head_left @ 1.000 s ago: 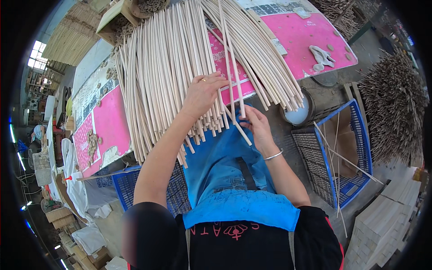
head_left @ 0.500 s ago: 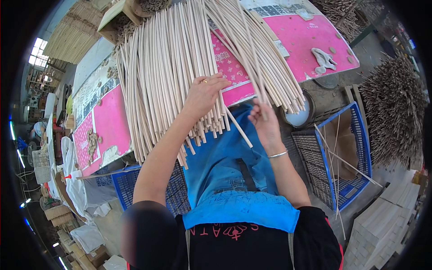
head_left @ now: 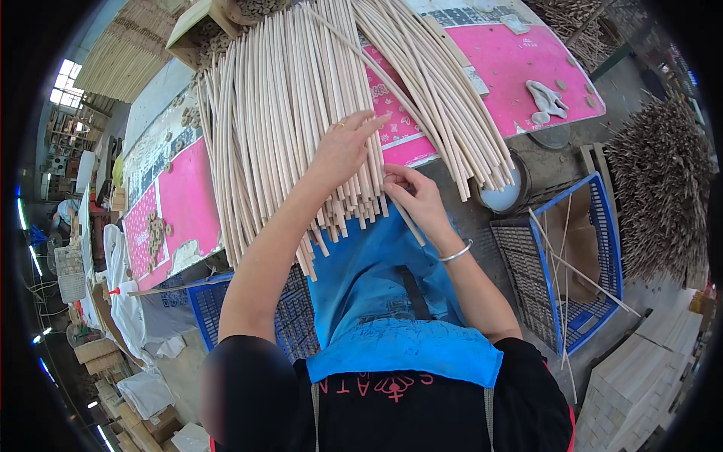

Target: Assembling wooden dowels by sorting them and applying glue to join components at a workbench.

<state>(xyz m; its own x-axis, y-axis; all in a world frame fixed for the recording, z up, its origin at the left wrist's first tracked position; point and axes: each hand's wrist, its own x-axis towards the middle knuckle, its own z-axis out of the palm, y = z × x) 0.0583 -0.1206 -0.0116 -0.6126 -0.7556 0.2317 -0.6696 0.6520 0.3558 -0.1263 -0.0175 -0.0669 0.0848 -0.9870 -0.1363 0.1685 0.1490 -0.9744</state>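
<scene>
1. Wooden rods, pale and slender, lie side by side in a broad row [head_left: 279,113] across the middle of a pink-covered table [head_left: 497,56], their close ends jutting past its near edge.
2. Towards the surface's right end, a smaller group of rods [head_left: 452,105] fans out, its ends also overhanging the near edge. A strip of pink shows between the two.
3. The left hand [head_left: 343,154], with a ring on one finger, lies palm down over the right side of the broad row, fingers spread, forefinger reaching out past the last rods.
4. The right hand [head_left: 422,202], a bracelet [head_left: 457,251] at its wrist, is at the row's right side by the near edge. Thumb and forefinger are bent towards each other; whether they pinch a rod cannot be told. One rod end [head_left: 410,224] sticks out beneath this hand.
5. Near the surface's right end lies a crumpled white cloth [head_left: 546,102]; small round pieces [head_left: 156,233] cluster by the near left corner.
6. Beyond the near edge, to the right, stand a bucket of whitish liquid [head_left: 500,199] and a blue crate [head_left: 614,248] with thin sticks across it.
</scene>
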